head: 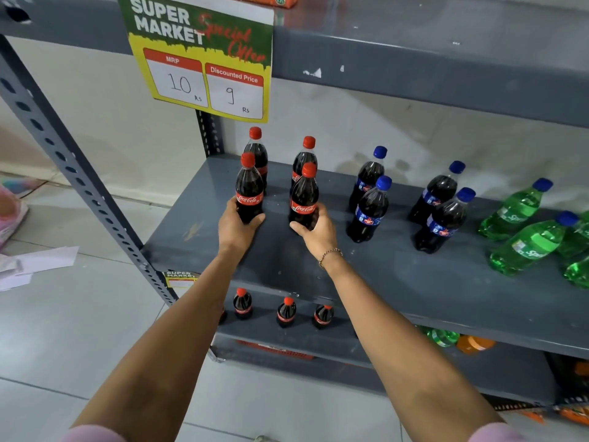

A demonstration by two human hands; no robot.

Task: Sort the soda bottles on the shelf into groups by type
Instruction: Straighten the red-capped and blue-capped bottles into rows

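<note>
Two hands (236,228) (317,229) each grasp a front Coca-Cola bottle (249,189) (304,197), blue-capped bottles (369,208) just beside.

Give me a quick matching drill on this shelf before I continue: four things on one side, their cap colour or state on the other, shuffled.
Column 1:
1. Coca-Cola bottles
2. dark bottles with blue labels
3. Sprite bottles
4. left hand

Column 2:
A. green body, blue cap
B. gripping the base of a red-capped bottle
C. red cap, red label
D. dark soda, blue cap

Pairs: 1-C, 2-D, 3-A, 4-B
</note>
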